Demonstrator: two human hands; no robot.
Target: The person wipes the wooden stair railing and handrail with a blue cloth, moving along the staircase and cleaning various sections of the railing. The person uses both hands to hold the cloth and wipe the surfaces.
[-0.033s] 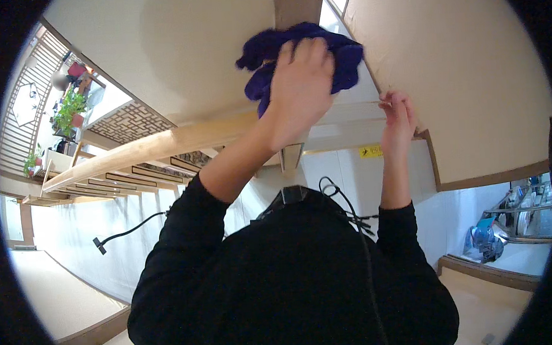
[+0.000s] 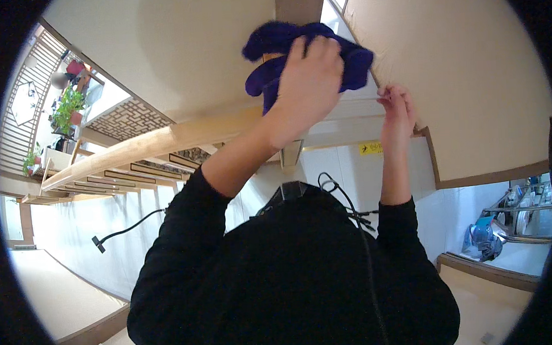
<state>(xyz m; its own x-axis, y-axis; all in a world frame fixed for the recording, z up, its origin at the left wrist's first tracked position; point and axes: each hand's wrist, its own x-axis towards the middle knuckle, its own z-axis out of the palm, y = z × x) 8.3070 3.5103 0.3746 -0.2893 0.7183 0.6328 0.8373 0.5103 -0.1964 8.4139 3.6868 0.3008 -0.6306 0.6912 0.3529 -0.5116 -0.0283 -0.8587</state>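
Note:
My left hand (image 2: pixel 311 80) lies over a bunched dark purple cloth (image 2: pixel 355 63), its fingers bent into the folds. The cloth is in front of a brown post (image 2: pixel 299 4) and beside the end of a pale wooden handrail (image 2: pixel 207 129); it hides whatever surface is under it. To the right, my right hand (image 2: pixel 398 110) is raised near the edge of a beige wall (image 2: pixel 461 75). Its fingers are curled together at the tips, and whether anything small sits between them cannot be made out.
Left of me, the handrail runs off above wooden balusters. Potted plants (image 2: pixel 72 106) and a lattice panel (image 2: pixel 128 121) stand farther left. A yellow sticker (image 2: pixel 370 148) is on the white surface below. A rack with a blue item (image 2: pixel 483 232) is at right.
My left hand and the purple cloth have shifted slightly to the right, and the cloth's folds have changed shape. My right hand has barely moved.

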